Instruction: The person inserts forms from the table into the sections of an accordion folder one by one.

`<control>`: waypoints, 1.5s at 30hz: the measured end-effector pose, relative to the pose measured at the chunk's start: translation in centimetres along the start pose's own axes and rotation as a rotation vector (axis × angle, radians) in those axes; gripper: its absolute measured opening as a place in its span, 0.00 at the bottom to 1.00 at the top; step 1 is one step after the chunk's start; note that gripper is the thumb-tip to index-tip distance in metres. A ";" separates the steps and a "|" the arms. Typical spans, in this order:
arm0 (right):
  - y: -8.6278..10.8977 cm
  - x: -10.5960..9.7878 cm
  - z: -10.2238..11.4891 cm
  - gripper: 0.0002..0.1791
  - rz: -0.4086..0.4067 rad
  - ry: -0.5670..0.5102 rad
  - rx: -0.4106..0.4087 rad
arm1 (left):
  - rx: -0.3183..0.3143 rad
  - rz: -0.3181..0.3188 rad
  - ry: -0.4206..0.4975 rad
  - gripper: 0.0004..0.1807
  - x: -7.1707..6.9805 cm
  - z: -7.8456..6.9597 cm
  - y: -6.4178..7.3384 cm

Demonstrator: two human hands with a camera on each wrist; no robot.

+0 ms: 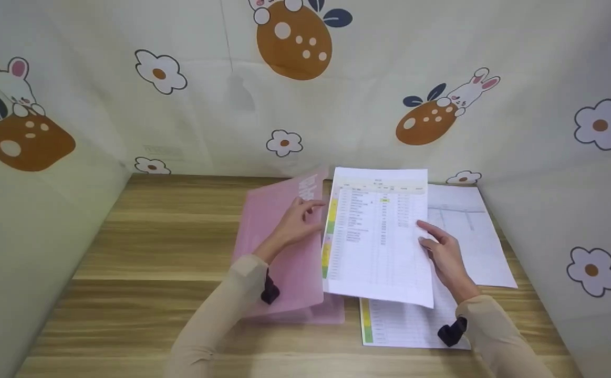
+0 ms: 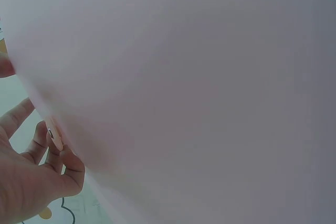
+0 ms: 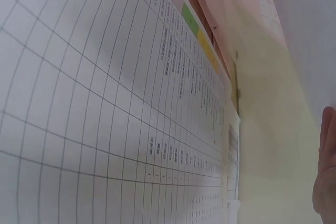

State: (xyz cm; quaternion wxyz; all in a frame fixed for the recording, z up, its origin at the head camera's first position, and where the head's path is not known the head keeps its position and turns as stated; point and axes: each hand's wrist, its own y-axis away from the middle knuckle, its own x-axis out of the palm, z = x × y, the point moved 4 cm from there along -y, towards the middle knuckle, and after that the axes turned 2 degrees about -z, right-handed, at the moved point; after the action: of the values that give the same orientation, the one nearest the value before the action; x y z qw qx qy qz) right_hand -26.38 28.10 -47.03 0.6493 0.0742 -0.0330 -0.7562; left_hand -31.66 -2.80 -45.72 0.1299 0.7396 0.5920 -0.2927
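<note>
Hands apart: left hand [image 1: 293,227] pinches the pink folder [image 1: 263,226] by its raised edge, presumably holding it open; right hand [image 1: 446,258] pinches the printed sheet [image 1: 379,262] by its right edge, beside the folder

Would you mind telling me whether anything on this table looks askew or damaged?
Only mildly untidy: the rightmost sheet sits farther back and to the right of the lower printed sheet, so their edges do not line up. No damage is visible.

Beige sleeves [image 1: 218,316], black wrist cameras [image 1: 451,333]
</note>
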 end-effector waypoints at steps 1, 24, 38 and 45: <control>0.0 0.2 -0.1 0.24 0.001 0.009 -0.001 | -0.001 -0.001 0.000 0.28 0.0 0.0 0.0; -0.1 4.7 -1.3 0.23 0.086 0.016 -0.016 | 0.098 -0.039 0.033 0.26 -0.1 -0.2 0.4; -0.9 7.0 -1.5 0.22 0.133 0.072 -0.071 | 0.041 0.002 -0.023 0.27 0.2 -0.1 0.1; -1.0 8.3 -1.9 0.22 0.145 0.071 -0.085 | 0.071 -0.005 -0.022 0.27 0.3 0.0 0.2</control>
State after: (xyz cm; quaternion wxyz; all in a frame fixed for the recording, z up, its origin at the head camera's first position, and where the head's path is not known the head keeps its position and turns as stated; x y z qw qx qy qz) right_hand -28.23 20.12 -49.62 0.7056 0.0707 0.0166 -0.7049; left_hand -31.43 -2.62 -45.89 0.1092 0.7389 0.5817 -0.3221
